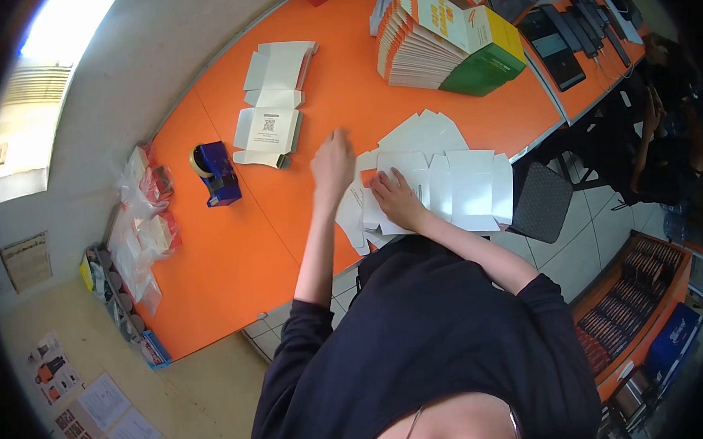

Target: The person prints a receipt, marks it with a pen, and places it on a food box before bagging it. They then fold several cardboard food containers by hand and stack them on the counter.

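My right hand [398, 199] lies on an unfolded white carton [470, 183], its fingers spread across the board near the left end. Other flat carton blanks [429, 133] fan out beneath it. To the left, my left hand [333, 166] is raised over the orange table, fingers curled in, slightly smeared, with nothing visible in them. Beyond it lies a partly folded white carton [271, 130] with a printed square code and flaps standing up. A blue tape dispenser [217, 176] with a roll of tape stands farther left.
A row of folded green, yellow and white cartons [457, 43] stands at the back of the orange table [219, 266]. Clear plastic bags [139, 223] lie along the left edge. A grey stool [543, 201] is at right. Another person [665, 131] sits beyond, near several phones [559, 56].
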The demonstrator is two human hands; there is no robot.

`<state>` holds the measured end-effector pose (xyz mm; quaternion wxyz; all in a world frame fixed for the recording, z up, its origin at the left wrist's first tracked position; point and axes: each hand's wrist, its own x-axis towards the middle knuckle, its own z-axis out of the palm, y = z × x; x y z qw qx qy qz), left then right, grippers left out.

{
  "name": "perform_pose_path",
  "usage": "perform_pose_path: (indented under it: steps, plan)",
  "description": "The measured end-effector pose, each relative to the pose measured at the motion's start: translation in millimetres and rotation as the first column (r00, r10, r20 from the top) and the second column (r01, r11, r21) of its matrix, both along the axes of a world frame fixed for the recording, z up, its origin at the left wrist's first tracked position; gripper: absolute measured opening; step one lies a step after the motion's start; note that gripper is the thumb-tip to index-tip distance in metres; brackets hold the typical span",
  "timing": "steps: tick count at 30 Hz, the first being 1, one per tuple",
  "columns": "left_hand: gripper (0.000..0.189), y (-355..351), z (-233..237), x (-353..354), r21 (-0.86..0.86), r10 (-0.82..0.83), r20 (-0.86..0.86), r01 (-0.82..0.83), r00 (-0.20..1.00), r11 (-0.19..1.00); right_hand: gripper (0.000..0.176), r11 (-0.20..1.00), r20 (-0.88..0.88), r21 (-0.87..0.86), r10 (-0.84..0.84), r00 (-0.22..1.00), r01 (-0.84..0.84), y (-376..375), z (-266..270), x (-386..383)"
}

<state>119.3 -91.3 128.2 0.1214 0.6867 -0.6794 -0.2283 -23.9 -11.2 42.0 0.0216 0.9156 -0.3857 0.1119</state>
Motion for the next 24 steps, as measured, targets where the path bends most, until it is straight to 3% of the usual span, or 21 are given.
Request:
perform_pose_path:
  steps: [1, 3, 4, 6, 7, 9, 10, 12, 13, 14, 15, 16, 17, 20, 22, 23, 24]
  plan:
    - [0.022, -5.6, -19.9, -14.3, -0.002, -0.002, 0.004, 0.002, 1.0, 1.0, 0.033, 1.0, 0.004, -0.002, -0.002, 1.0, 0.002, 0.2, 0.0, 0.4]
    - [0.021, -9.8, -85.9, -32.0, -0.451, 0.056, -0.303, -0.195, 0.951, 0.871, 0.033, 0.999, 0.07, 0.031, -0.019, 0.997, 0.017, 1.8, -3.6, -1.1]
    - [0.021, -8.7, -100.7, -30.8, -0.452, 0.046, -0.306, -0.188, 0.951, 0.872, 0.033, 0.999, 0.067, 0.03, -0.029, 0.997, 0.027, 0.8, -4.6, -2.9]
    - [0.023, -9.4, -108.6, -32.7, -0.413, 0.089, -0.294, -0.211, 0.952, 0.886, 0.032, 0.977, 0.252, 0.208, 0.003, 0.968, -0.057, -5.0, -5.7, -10.0]
    - [0.023, -7.3, -113.4, -34.4, -0.409, 0.08, -0.301, -0.205, 0.95, 0.889, 0.032, 0.976, 0.245, 0.211, -0.008, 0.969, -0.046, -11.3, -7.2, -18.6]
    - [0.025, 0.0, -103.0, -38.6, -0.404, 0.098, -0.178, -0.164, 0.979, 0.9, 0.031, 0.911, 0.26, 0.401, -0.009, 0.966, -0.099, -32.0, -6.2, -41.6]
    - [0.025, -0.7, -99.5, -39.6, -0.411, 0.099, -0.181, -0.167, 0.978, 0.896, 0.031, 0.914, 0.257, 0.393, -0.004, 0.966, -0.1, -40.8, -2.6, -47.8]
    - [0.024, 4.8, -99.4, -36.1, -0.477, -0.009, -0.143, -0.061, 0.99, 0.877, 0.031, 0.876, 0.31, 0.441, -0.354, 0.883, 0.196, -52.5, 13.3, -53.4]
    - [0.024, 8.8, -100.2, -32.3, -0.484, -0.002, -0.138, -0.066, 0.99, 0.873, 0.033, 0.861, 0.235, 0.476, -0.321, 0.917, 0.179, -59.5, 15.5, -53.4]
    - [0.024, 11.0, -105.3, -26.9, -0.334, -0.058, -0.321, -0.056, 0.945, 0.941, 0.033, 0.869, 0.246, 0.465, -0.309, 0.919, 0.168, -61.8, 17.7, -50.6]
    - [0.024, 11.6, -99.7, -23.0, -0.187, -0.084, -0.497, -0.012, 0.863, 0.982, 0.034, 0.835, 0.135, 0.513, -0.306, 0.943, 0.198, -63.9, 20.1, -46.9]
    - [0.022, 18.5, -94.0, -21.9, -0.145, -0.079, -0.582, -0.008, 0.81, 0.989, 0.035, 0.8, 0.021, 0.551, -0.297, 0.955, 0.236, -67.8, 23.0, -44.4]
    - [0.02, 30.7, -82.8, -21.8, -0.101, -0.071, -0.661, 0.005, 0.747, 0.995, 0.035, 0.811, 0.03, 0.538, -0.289, 0.957, 0.229, -69.8, 22.2, -44.9]
    - [0.019, 53.6, -72.1, 0.0, -0.141, -0.197, -0.514, 0.144, 0.835, 0.979, 0.039, 0.754, 0.103, 0.628, -0.323, 0.941, 0.19, -78.6, 11.2, -47.0]
    - [0.017, 62.9, -82.1, 10.4, -0.374, -0.188, -0.107, 0.136, 0.976, 0.917, 0.038, 0.713, 0.102, 0.687, -0.286, 0.953, 0.14, -85.7, 7.2, -46.2]
    - [0.017, 66.5, -77.4, 10.2, -0.312, -0.096, -0.098, 0.061, 0.99, 0.948, 0.038, 0.715, 0.104, 0.684, -0.291, 0.951, 0.144, -88.3, 11.0, -44.6]
    - [0.017, 68.1, -77.3, 11.8, -0.316, -0.104, -0.098, 0.068, 0.99, 0.946, 0.036, 0.667, 0.11, 0.738, -0.271, 0.956, 0.104, -92.9, 14.7, -42.5]
